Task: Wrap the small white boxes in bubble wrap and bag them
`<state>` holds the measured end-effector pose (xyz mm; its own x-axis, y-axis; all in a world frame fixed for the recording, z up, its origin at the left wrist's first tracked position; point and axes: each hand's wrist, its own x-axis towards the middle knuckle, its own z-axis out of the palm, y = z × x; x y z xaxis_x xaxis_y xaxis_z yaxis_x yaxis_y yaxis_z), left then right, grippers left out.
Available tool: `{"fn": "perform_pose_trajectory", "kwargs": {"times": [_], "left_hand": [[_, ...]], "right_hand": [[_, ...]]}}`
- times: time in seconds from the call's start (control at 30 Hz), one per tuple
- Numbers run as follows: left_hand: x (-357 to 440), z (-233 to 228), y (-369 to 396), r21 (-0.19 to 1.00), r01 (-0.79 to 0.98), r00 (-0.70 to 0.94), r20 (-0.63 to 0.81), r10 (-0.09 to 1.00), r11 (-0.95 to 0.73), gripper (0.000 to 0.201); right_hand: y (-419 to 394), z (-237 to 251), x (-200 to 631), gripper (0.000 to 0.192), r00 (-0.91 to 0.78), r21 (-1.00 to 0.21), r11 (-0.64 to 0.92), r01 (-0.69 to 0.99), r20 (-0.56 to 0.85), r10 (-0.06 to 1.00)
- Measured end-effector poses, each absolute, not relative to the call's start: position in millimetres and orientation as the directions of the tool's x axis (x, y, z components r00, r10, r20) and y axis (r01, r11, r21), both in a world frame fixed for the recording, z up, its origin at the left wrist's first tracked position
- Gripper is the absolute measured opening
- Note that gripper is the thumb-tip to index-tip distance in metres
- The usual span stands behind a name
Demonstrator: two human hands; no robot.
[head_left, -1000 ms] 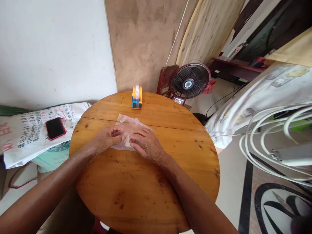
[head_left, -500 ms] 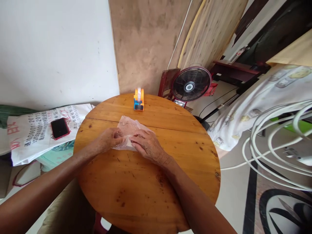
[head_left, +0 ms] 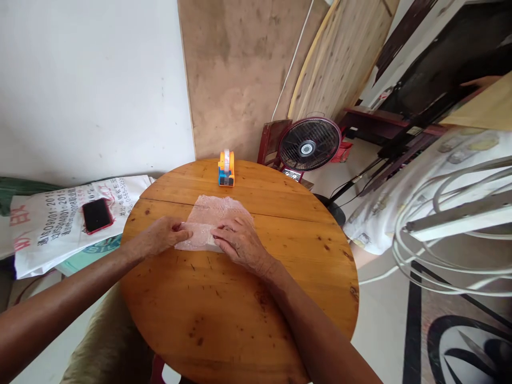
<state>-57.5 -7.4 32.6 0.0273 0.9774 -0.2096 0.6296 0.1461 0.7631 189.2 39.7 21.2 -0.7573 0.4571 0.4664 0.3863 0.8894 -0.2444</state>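
Sheet of translucent plastic lies, in the head view, near the centre of the frame, on the round worktop. The left hand pinches its left edge between thumb and fingers. The right hand rests on its right part, fingers bent; whether they grip something, I cannot tell. Above it in the frame stands an orange-blue tape dispenser.
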Motion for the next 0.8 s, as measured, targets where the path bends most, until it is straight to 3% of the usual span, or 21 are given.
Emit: {"fn": "perform_pose_trajectory", "kwargs": {"times": [0.17,0.43,0.67,0.8], "left_hand": [[-54.0,33.1,-7.4,0.839,0.450,0.049,-0.366,0.929,0.306,0.038],[-38.0,24.4,-3.8,0.908,0.272,-0.031,-0.323,0.946,0.319,0.038],[-31.1,26.2,-5.6,0.911,0.120,-0.149,-0.376,0.914,0.394,0.078],[-28.9,27.0,-6.9,0.890,0.127,-0.192,-0.410,0.892,0.437,0.057]], "right_hand": [[40.0,16.6,189.7,0.022,-0.748,-0.237,0.881,0.410,0.465,0.474],[42.1,19.3,188.6,0.023,-0.755,-0.248,0.897,0.365,0.485,0.441],[42.8,17.6,189.1,0.025,-0.764,-0.277,0.879,0.389,0.437,0.476],[43.8,18.5,188.4,0.025,-0.762,-0.252,0.896,0.364,0.473,0.443]]}}
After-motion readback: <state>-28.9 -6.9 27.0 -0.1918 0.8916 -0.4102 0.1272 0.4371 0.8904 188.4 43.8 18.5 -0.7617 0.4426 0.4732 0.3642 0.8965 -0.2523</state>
